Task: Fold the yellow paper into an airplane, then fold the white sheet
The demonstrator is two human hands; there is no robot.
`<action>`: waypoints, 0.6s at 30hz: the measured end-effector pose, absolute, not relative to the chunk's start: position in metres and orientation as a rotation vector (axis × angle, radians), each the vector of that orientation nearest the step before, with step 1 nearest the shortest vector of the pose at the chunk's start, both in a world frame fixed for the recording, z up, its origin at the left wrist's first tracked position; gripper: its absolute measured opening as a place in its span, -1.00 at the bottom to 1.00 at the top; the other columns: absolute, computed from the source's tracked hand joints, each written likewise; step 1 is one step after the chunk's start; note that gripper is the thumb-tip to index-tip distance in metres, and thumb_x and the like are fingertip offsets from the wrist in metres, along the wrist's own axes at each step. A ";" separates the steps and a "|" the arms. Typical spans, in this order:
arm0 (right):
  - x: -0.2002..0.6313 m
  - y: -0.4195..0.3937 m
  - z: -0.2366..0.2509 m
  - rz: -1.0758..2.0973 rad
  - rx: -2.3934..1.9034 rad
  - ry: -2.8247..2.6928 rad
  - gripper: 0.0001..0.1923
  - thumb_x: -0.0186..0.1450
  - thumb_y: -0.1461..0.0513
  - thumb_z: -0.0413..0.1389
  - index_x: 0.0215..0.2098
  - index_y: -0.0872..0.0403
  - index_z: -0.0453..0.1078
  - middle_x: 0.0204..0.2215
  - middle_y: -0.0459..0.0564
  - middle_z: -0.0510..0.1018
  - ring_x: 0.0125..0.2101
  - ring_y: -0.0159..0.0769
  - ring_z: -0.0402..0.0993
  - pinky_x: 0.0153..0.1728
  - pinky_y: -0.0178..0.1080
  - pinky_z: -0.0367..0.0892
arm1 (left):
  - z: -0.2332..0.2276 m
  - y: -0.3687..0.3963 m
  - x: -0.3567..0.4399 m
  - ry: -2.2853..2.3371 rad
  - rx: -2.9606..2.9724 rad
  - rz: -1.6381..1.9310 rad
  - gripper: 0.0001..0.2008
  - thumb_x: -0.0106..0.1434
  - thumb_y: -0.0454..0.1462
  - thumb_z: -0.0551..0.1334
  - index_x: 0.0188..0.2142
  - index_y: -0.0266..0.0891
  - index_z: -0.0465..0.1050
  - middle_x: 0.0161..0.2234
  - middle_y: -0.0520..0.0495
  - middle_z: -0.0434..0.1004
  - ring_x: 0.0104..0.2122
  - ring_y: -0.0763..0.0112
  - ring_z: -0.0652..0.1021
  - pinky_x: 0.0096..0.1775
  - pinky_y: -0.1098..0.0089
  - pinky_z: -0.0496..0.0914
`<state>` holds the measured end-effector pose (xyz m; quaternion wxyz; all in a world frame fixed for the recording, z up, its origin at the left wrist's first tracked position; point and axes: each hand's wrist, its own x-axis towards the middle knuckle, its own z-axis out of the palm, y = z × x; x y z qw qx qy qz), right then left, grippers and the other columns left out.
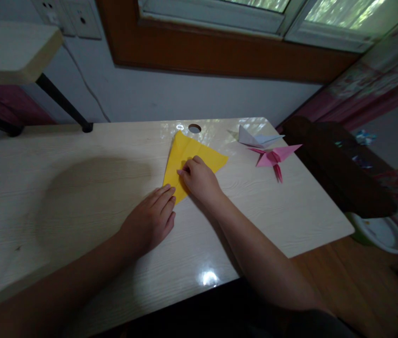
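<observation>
A folded sheet of yellow paper (189, 148) lies on the desk before me, with crease lines across it. My left hand (152, 217) rests at its near left corner, fingers stretched out flat with the tips on the paper. Over the paper's middle is my right hand (199, 180), its fingers curled in and pressed down on the surface. Whether the right fingers pinch a layer of the paper is hidden.
A pink folded paper bird (272, 157) and a white folded paper piece (257, 139) lie at the desk's right. The desk (89, 197) has a cable hole (194, 128) at the back. A raised shelf (11, 51) stands at the left; a bin (378, 234) is on the floor.
</observation>
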<state>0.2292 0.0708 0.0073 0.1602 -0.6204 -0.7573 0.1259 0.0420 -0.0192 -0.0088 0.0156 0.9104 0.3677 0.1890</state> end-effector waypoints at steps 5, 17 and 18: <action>0.236 0.074 0.001 0.405 -1.733 -2.093 -0.85 0.38 0.16 0.19 -0.26 0.08 0.43 -0.19 0.04 0.46 -0.27 -0.26 0.41 -0.22 -0.23 0.30 | -0.009 -0.019 0.041 1.144 2.816 0.601 -0.65 0.37 -0.35 0.13 0.09 -0.49 0.45 0.19 -0.42 0.43 0.25 0.02 0.41 0.27 0.00 0.35; 0.255 0.074 0.009 0.297 -1.476 -2.072 -0.96 0.37 0.28 0.14 -0.27 0.07 0.41 -0.23 0.01 0.43 -0.27 -0.28 0.38 -0.23 -0.27 0.28 | -0.008 -0.022 0.042 1.201 2.786 0.606 -0.65 0.37 -0.34 0.13 0.09 -0.47 0.45 0.18 -0.41 0.45 0.24 0.01 0.42 0.28 0.00 0.34; 0.253 0.073 0.010 0.311 -1.451 -2.080 -0.95 0.37 0.27 0.13 -0.27 0.07 0.41 -0.24 0.00 0.44 -0.26 -0.28 0.38 -0.23 -0.27 0.28 | -0.009 -0.022 0.043 1.209 2.783 0.612 -0.65 0.37 -0.34 0.13 0.09 -0.46 0.46 0.18 -0.40 0.45 0.25 0.01 0.41 0.28 0.00 0.34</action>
